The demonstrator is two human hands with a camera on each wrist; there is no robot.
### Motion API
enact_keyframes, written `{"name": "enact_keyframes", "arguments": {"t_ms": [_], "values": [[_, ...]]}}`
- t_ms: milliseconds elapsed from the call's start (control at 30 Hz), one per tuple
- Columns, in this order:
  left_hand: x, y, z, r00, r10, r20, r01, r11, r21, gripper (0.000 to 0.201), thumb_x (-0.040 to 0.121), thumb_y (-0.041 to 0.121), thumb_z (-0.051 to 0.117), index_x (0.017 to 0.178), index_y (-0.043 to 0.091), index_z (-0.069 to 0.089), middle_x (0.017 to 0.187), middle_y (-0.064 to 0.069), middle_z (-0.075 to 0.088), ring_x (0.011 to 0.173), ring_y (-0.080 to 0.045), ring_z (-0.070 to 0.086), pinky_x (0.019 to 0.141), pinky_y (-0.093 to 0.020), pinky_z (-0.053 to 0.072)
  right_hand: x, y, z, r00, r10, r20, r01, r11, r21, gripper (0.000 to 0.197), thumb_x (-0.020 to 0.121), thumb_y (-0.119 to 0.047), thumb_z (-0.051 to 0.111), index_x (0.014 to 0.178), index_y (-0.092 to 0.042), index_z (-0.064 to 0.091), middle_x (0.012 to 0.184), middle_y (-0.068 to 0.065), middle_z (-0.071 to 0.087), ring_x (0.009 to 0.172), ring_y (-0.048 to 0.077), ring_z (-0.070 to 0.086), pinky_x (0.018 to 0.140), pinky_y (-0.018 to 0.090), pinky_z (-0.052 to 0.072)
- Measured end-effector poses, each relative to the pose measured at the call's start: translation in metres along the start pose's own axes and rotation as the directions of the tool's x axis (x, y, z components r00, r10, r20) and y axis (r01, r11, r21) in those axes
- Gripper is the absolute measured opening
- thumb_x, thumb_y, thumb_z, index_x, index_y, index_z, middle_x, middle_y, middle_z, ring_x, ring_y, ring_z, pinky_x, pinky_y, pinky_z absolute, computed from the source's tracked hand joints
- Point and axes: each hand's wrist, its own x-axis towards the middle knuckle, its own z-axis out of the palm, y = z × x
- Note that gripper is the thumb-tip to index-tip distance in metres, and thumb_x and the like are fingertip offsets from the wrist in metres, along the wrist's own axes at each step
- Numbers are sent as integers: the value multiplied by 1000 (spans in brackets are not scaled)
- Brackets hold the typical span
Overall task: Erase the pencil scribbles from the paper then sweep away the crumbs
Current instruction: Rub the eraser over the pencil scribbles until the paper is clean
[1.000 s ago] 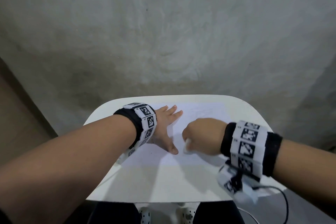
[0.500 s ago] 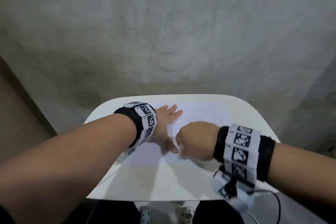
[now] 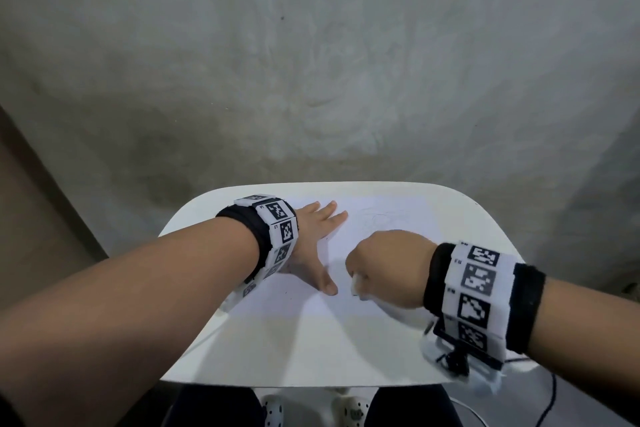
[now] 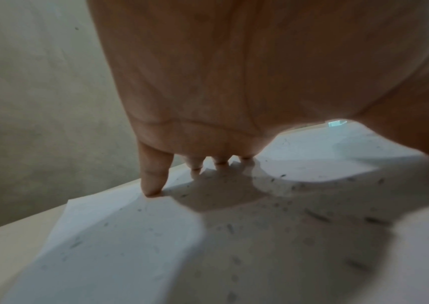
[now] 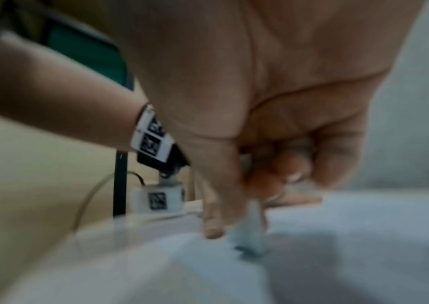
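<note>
A white sheet of paper [image 3: 346, 288] lies on a small white table [image 3: 294, 357]. Faint pencil scribbles [image 3: 377, 218] show near its far edge. My left hand [image 3: 311, 243] lies flat on the paper's left part, fingers spread and pressing it down; the left wrist view shows its fingertips [image 4: 153, 189] on the paper [image 4: 120, 242] among grey eraser crumbs [image 4: 317, 215]. My right hand [image 3: 384, 267] is curled round a white eraser [image 3: 356, 282], whose lower end [image 5: 249, 236] touches the paper [image 5: 338, 257] just right of the left thumb.
A rough grey wall [image 3: 311, 62] stands right behind the table. A black cable [image 3: 550, 402] hangs off the right wrist device past the table's right front edge. My knees and white shoes [image 3: 273, 409] show below the near edge.
My right hand with the eraser slid left toward the left thumb, then came back a little to the right. The left hand has stayed pressed on the paper.
</note>
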Motion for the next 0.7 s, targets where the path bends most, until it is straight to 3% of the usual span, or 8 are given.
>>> {"name": "enact_keyframes", "arguments": {"t_ms": [133, 267, 400, 533, 633, 700], "values": [[-1, -1, -1, 1000, 7, -7, -7, 1000, -16, 129, 67, 71, 69, 149, 33, -23, 157, 10, -28, 147, -16, -19, 117, -46, 1, 2, 24, -11, 991, 121, -54, -119, 992, 48, 16, 80, -20, 55, 65, -15, 53, 67, 1, 54, 71, 26, 49, 61, 28, 38], [1, 0, -1, 1000, 2, 9, -2, 1000, -4, 130, 66, 72, 68, 148, 33, -24, 156, 9, -29, 147, -17, -20, 118, -46, 0, -2, 4, -3, 1000, -7, 29, 7, 1000, 4, 15, 85, -23, 57, 72, -16, 59, 69, 2, 57, 74, 27, 52, 60, 28, 38], [0, -1, -2, 1000, 1, 20, -1, 1000, -12, 130, 66, 72, 69, 148, 33, -24, 156, 10, -30, 147, -17, -20, 117, -48, 1, 0, 25, -14, 994, 103, -34, -102, 994, 28, 12, 82, -19, 54, 77, -13, 63, 74, 2, 58, 73, 26, 51, 64, 29, 39], [1, -1, -3, 1000, 7, 23, -7, 1000, -6, 131, 66, 73, 69, 148, 32, -24, 156, 9, -30, 147, -17, -20, 117, -47, 0, -2, 8, -6, 1000, -9, 19, 10, 1000, -8, 10, 84, -19, 55, 76, -16, 61, 73, 1, 57, 71, 24, 48, 62, 29, 36], [1, -1, -3, 1000, 7, 19, -7, 1000, -11, 130, 66, 72, 69, 148, 32, -24, 156, 9, -29, 147, -17, -20, 117, -47, 0, -1, 30, -15, 996, 83, -23, -82, 996, 34, 12, 79, -17, 52, 67, -18, 55, 70, 1, 54, 69, 24, 46, 63, 29, 38], [1, -1, -4, 1000, 10, 26, -10, 1000, -16, 130, 66, 72, 69, 148, 33, -24, 156, 9, -29, 147, -17, -20, 117, -48, 0, -1, 28, -10, 998, 64, -27, -64, 998, 19, 12, 78, -15, 53, 67, -17, 55, 70, 3, 55, 69, 24, 46, 63, 30, 37]]}}
